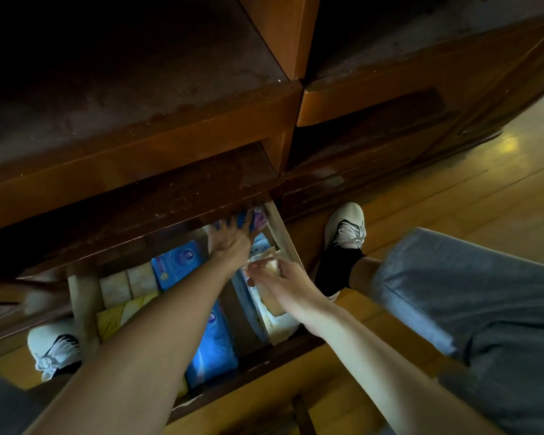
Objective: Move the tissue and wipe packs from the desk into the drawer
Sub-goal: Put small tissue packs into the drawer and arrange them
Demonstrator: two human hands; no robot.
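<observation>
Both forearms reach into the drawer (274, 345) — left hand (230, 243) grips a blue pack (241, 219), right hand (280, 277) pinches a pale pack (272, 301) just beside it.

The drawer (277, 229) stood pulled open beneath the dark wooden desk (132, 171), its pale inner side wall showing on the right. Inside lay several packs. A blue tissue pack (178, 265) with a round white logo lay flat toward the back, partly hidden. A second blue pack (212, 343) of the same look lay nearer the front edge. Two pale beige packs (129, 285) sat side by side to the left of the first blue one, with a yellow pack (117, 318) in front of them. Against the right wall leaned a white wipe pack (258, 309), tilted on its edge. At the far back, a small blue and purple pack (252, 219) sat under the desk's edge, blurred.
</observation>
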